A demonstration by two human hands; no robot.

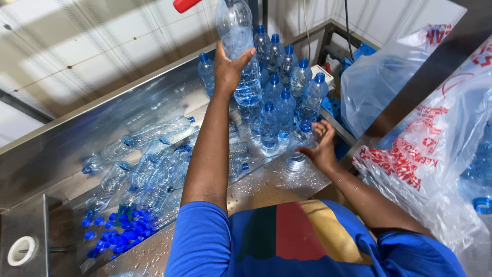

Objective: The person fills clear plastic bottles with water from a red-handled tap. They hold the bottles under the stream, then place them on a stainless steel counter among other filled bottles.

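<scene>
Head view. The left hand was raised at the far side of the desk, its grip wrapped around the lower body of a clear plastic bottle. That bottle stood upright and high in the picture, under a red fitting at the top edge; whether the bottle's mouth met the fitting could not be told, because the neck ran out of view. The bottle appeared uncapped and held water in its lower part.

The right hand was lower, at the near right of the desk. Its grip was partly spread, fingers curled over the top of a second clear bottle that stood on the wet surface. No cap was visible on this bottle, and the hand's position suggested it steadied the neck.

Behind both hands, a cluster of filled bottles with blue caps stood upright and close together at the far right, grouped so they supported one another.

At the left, empty clear bottles lay on their sides in a heap. Loose blue caps were piled at the near left.

A large clear plastic bag with red print stood at the right; blue-capped bottles showed faintly inside it.
</scene>
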